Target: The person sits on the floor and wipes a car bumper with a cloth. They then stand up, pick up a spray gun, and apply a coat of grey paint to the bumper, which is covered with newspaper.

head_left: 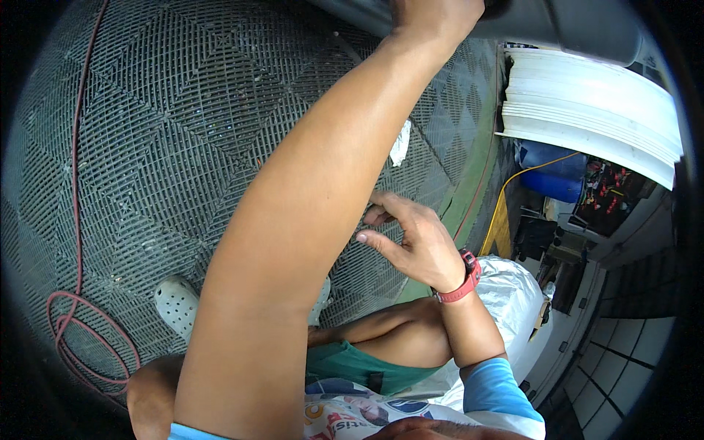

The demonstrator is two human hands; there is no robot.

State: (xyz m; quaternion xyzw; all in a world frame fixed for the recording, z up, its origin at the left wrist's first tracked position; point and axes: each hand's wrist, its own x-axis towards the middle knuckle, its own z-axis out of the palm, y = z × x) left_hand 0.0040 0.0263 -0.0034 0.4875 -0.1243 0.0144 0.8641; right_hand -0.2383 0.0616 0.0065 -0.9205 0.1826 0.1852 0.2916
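My left arm stretches up across the middle of the view. My left hand point(434, 16) reaches the top edge, against a smooth dark grey panel point(579, 28) that looks like part of a vehicle. The fingers of that hand are cut off by the frame, so its grip is hidden. Lower down, my right hand point(416, 238) hovers beside the left forearm, with a red wristwatch point(466, 277) on its wrist. Its thumb and fingers are apart and loosely bent, holding nothing that shows; some fingertips are behind the forearm.
Dark grating tiles point(169, 110) cover the floor. A red hose point(76, 183) runs down the left and coils. A crumpled white scrap point(400, 144) lies beyond my arm. At right are a silvery cover point(513, 290), a yellow hose point(506, 187), a blue barrel point(554, 176) and a white ribbed panel point(587, 103).
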